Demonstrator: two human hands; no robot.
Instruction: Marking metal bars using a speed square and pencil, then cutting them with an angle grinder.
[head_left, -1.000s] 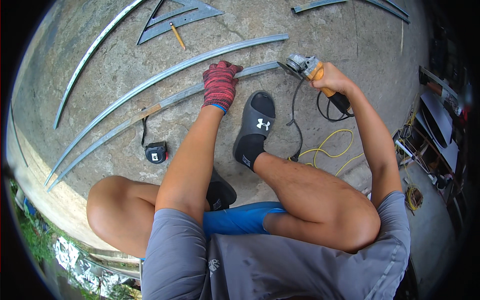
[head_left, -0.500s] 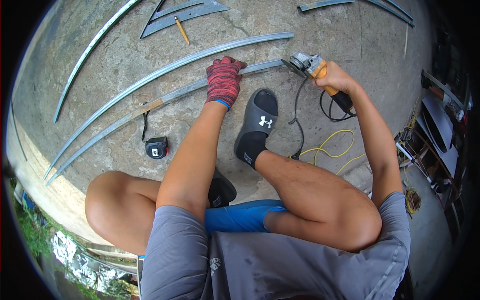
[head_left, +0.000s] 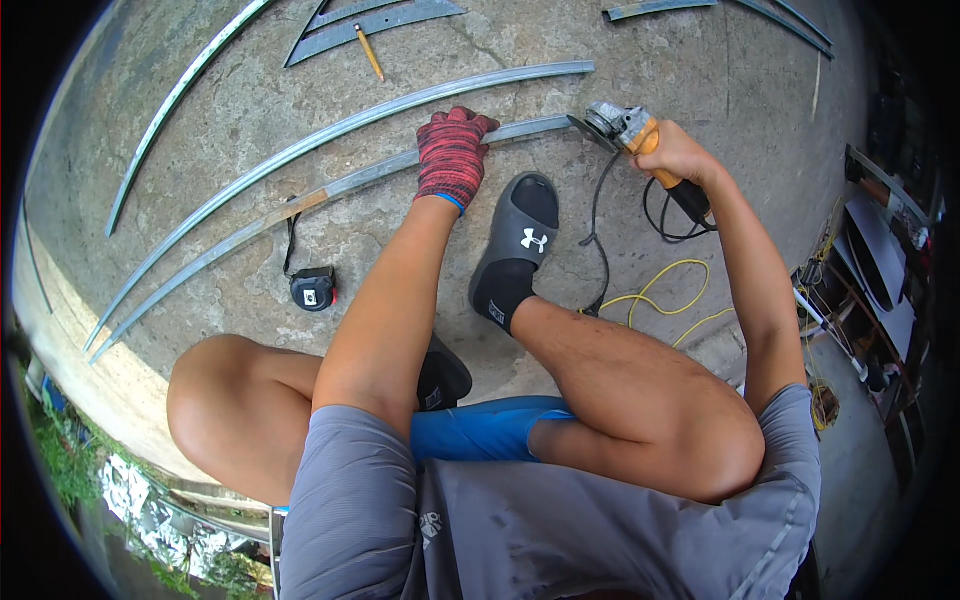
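My left hand [head_left: 453, 155], in a red and black knit glove, is closed around a long galvanized metal channel [head_left: 365, 176] lying on the concrete. Bare, my right hand [head_left: 675, 150] grips the orange body of an angle grinder [head_left: 622, 128]. The grinder's disc [head_left: 588, 132] sits at the channel's right end; whether it touches the metal I cannot tell. A second metal channel [head_left: 330, 132] runs just beyond the first. Below the held channel lies a black tape measure [head_left: 313, 290] with a wrist strap.
A metal triangular square [head_left: 375, 32] and a yellow pencil [head_left: 370, 54] lie at the far side. More metal strips [head_left: 165, 130] rest far left and far right. The grinder's black cord [head_left: 594, 240] meets a yellow extension cord [head_left: 650, 290] beside my sandalled foot [head_left: 515, 235]. Clutter stands at right.
The whole view has shifted very slightly. My left hand stays on the channel and the grinder stays at its right end, with no clear movement of either.
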